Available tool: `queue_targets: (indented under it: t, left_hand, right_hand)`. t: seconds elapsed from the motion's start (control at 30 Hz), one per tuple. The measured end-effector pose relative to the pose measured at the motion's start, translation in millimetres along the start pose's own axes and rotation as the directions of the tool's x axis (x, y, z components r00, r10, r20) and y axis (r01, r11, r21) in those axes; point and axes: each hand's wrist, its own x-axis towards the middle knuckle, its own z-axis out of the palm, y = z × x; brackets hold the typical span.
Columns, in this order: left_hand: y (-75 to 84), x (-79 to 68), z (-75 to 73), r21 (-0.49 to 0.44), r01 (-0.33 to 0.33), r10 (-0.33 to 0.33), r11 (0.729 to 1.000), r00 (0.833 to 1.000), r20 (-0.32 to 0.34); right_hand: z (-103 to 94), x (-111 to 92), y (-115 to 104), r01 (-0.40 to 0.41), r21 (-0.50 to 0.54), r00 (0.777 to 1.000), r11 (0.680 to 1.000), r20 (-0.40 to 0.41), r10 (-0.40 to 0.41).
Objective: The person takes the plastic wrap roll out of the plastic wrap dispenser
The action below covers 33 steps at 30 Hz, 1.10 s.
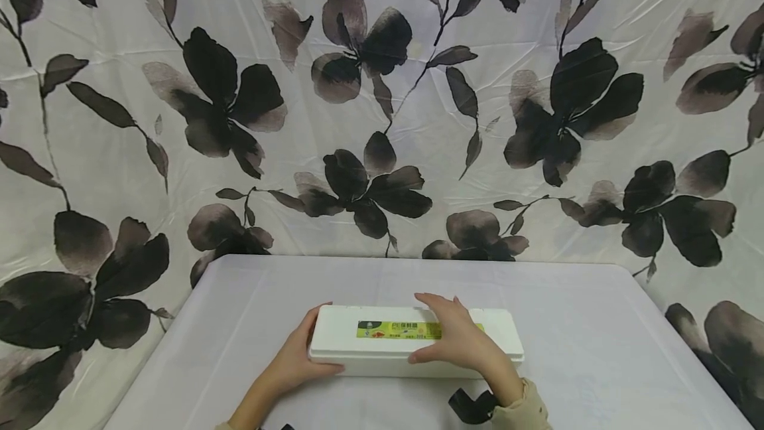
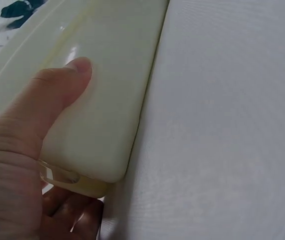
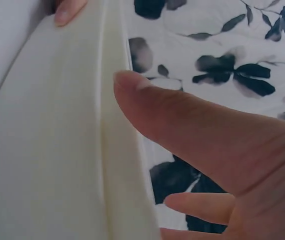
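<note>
A long white cling film box [image 1: 382,366] with a green-yellow label [image 1: 400,330] lies lengthwise on the table. My left hand [image 1: 298,357] grips its left end; in the left wrist view the thumb [image 2: 65,85] presses the long front face while the other fingers curl round the end. Over the right half of the lid is my right hand [image 1: 462,338], thumb and fingers spread wide, covering part of the label. In the right wrist view, the right thumb [image 3: 152,102] lies across the lid edge; whether it touches the box I cannot tell.
A white cloth covers the table [image 1: 573,324]. Behind it hangs a white curtain [image 1: 453,211] with dark flowers and leaves. At the right wrist sits a black object [image 1: 470,406], and a small black piece [image 1: 288,427] shows at the bottom edge.
</note>
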Motion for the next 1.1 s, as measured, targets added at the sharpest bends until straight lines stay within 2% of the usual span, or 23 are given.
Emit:
queue_targets:
  t: [0.1, 0.2, 0.37, 0.47, 0.67, 0.77, 0.9, 1.0, 1.1]
  left_hand:
    - [-1.0, -0.5, -1.0, 0.002, -0.014, 0.014, 1.0, 1.0, -0.005]
    - [-1.0, 0.8, -0.8, 0.008, -0.021, 0.021, 1.0, 1.0, -0.014]
    - [-2.0, 5.3, 0.7, 0.005, -0.01, 0.01, 1.0, 1.0, -0.024]
    - [-2.9, 7.6, 1.7, -0.004, -0.002, 0.002, 1.0, 1.0, -0.02]
    - [-3.7, 6.9, 1.5, 0.005, 0.0, 0.0, 1.0, 1.0, -0.027]
    - [-4.2, 6.2, 1.2, -0.001, -0.007, 0.007, 1.0, 1.0, -0.018]
    - [-3.3, 5.8, 1.2, -0.011, -0.016, 0.016, 1.0, 1.0, -0.012]
    - [-3.0, 5.6, 1.5, -0.016, -0.022, 0.022, 1.0, 1.0, -0.013]
    - [-4.8, 5.0, 2.0, -0.016, -0.023, 0.023, 1.0, 1.0, -0.011]
  right_hand:
    - [5.2, 8.4, 0.3, -0.008, -0.016, 0.999, 1.0, 0.051, 0.009]
    - [7.3, 15.2, 6.0, 0.021, -0.064, 0.997, 0.998, 0.07, -0.017]
    - [10.1, 23.4, 17.3, 0.109, -0.151, 0.993, 0.983, 0.059, -0.101]
    - [11.9, 24.2, 21.7, 0.124, -0.184, 0.992, 0.975, 0.042, -0.119]
    - [16.5, 21.0, 18.4, 0.115, -0.233, 0.993, 0.966, 0.018, -0.114]
    - [21.6, 19.8, 13.4, 0.096, -0.313, 0.995, 0.945, 0.012, -0.097]
    - [29.1, 19.6, 7.2, 0.083, -0.424, 0.996, 0.902, 0.008, -0.087]
    - [32.0, 19.9, 4.3, 0.072, -0.462, 0.997, 0.884, -0.004, -0.083]
    - [33.2, 20.1, 4.0, 0.059, -0.472, 0.997, 0.88, -0.01, -0.072]
